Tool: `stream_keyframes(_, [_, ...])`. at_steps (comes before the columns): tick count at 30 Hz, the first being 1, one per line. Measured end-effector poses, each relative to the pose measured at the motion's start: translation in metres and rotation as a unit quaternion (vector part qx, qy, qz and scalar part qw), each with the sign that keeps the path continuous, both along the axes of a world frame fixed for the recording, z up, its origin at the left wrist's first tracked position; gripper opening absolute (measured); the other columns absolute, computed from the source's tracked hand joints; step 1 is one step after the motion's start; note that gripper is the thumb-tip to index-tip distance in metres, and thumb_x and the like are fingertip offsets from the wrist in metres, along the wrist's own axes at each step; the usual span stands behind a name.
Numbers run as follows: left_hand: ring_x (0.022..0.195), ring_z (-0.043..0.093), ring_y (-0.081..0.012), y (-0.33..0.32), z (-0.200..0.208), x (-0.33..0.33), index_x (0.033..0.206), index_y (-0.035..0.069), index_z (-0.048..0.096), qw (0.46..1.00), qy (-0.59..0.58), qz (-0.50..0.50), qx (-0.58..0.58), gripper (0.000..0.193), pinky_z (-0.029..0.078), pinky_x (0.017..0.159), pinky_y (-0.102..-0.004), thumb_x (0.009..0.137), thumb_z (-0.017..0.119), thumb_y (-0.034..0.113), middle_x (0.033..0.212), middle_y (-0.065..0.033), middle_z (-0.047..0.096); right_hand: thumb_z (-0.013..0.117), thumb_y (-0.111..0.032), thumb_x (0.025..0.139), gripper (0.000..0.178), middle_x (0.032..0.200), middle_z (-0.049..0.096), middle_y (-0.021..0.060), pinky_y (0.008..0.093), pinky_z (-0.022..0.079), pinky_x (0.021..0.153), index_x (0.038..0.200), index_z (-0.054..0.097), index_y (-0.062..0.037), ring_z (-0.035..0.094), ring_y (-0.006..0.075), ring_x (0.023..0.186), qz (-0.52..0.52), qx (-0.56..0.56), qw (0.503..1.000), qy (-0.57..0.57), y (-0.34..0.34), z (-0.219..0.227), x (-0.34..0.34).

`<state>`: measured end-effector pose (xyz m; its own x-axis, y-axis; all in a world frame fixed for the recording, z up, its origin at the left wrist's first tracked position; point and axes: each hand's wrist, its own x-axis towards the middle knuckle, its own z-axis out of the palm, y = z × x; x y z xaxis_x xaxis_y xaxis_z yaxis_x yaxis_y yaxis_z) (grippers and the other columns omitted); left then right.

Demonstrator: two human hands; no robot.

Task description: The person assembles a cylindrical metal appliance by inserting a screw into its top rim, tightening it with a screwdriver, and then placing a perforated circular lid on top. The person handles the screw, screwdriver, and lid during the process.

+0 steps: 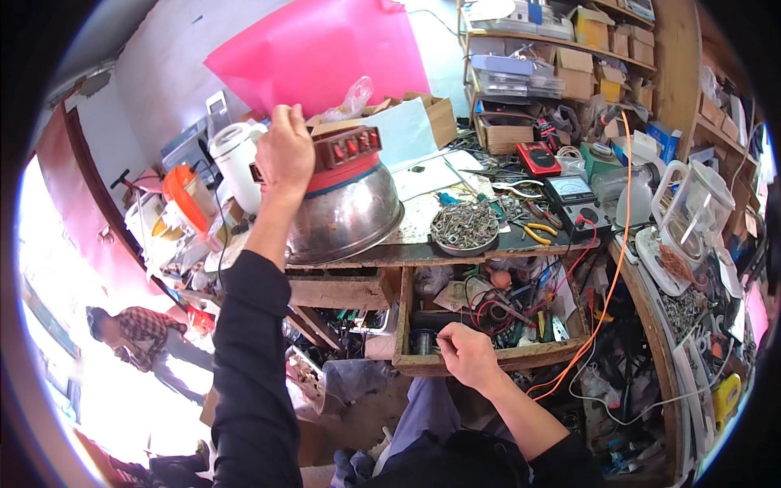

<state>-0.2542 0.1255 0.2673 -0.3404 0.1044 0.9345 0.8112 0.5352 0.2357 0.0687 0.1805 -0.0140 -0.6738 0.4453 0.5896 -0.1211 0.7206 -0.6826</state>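
An upturned metal pot [346, 215] with a red plastic base [346, 150] rests on the workbench. My left hand [286, 153] is raised at the left side of that base, fingers closed together; whatever they may hold is hidden. Lower down, my right hand [468, 355] is closed at the front board of a pulled-out wooden drawer [521, 356]. Just left of its fingertips, inside the drawer, stands a spool of thin silvery wire [422, 342]. I cannot make out what the right fingers pinch. Test leads [496, 313] and tools lie tangled behind.
A bowl of screws [464, 228], yellow-handled pliers [538, 233], an analog meter [573, 195] and a red meter [538, 159] crowd the bench. An orange cord [625, 236] hangs down on the right. At far left, another person [146, 337] is bent over.
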Motion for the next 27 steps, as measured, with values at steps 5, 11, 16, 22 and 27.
stream_keyframes(5, [0.072,0.072,-0.0445,0.003,-0.015,0.037,0.104,0.008,0.058,0.995,-0.061,0.061,-0.045,0.032,0.055,0.066,-0.0563,0.109,0.045,0.036,0.073,-0.0228,0.071,0.072,-0.002,0.087,0.009,0.082,0.068,0.0156,0.0409,0.054,0.065,0.093,0.064,-0.0033,0.068,0.0337,0.072,0.0,-0.015,1.0,-0.002,0.001,-0.004,-0.002])
stream_keyframes(11, [0.07,0.074,-0.0365,0.007,-0.032,0.075,0.105,0.005,0.055,0.992,-0.074,0.073,-0.067,0.02,0.058,0.061,-0.0483,0.106,0.046,0.023,0.073,-0.0188,0.072,0.071,-0.004,0.092,0.008,0.075,0.064,0.0065,0.0287,0.049,0.064,0.096,0.065,-0.0019,0.062,0.0148,0.067,0.0,-0.119,0.993,-0.028,0.003,0.003,-0.01])
stream_keyframes(16, [0.07,0.073,-0.0358,0.029,-0.055,0.094,0.102,0.006,0.052,0.998,-0.041,0.024,-0.033,0.023,0.058,0.059,-0.048,0.108,0.048,0.027,0.073,-0.0158,0.072,0.067,-0.008,0.098,0.01,0.08,0.061,0.0003,0.0228,0.042,0.064,0.103,0.062,-0.0005,0.048,0.0044,0.07,0.098,-0.256,0.957,0.097,-0.007,0.048,-0.031])
stream_keyframes(22, [0.082,0.074,-0.0318,0.038,-0.067,0.108,0.1,0.004,0.052,0.994,-0.086,-0.007,-0.072,0.017,0.059,0.068,-0.045,0.104,0.052,0.021,0.081,-0.0148,0.073,0.059,-0.013,0.103,0.011,0.088,0.06,0.0031,0.0263,0.044,0.06,0.102,0.056,-0.0025,0.055,0.0078,0.067,-0.009,-0.323,0.946,0.036,0.002,0.079,-0.059])
stream_keyframes(27, [0.082,0.074,-0.0351,0.038,-0.067,0.111,0.1,0.002,0.052,0.994,-0.081,-0.025,-0.075,0.013,0.059,0.07,-0.0458,0.101,0.054,0.015,0.08,-0.0171,0.072,0.058,-0.011,0.104,0.008,0.088,0.06,0.0032,0.0258,0.046,0.058,0.104,0.055,-0.0035,0.06,0.0104,0.065,-0.022,-0.391,0.919,0.035,0.0,0.075,-0.061])
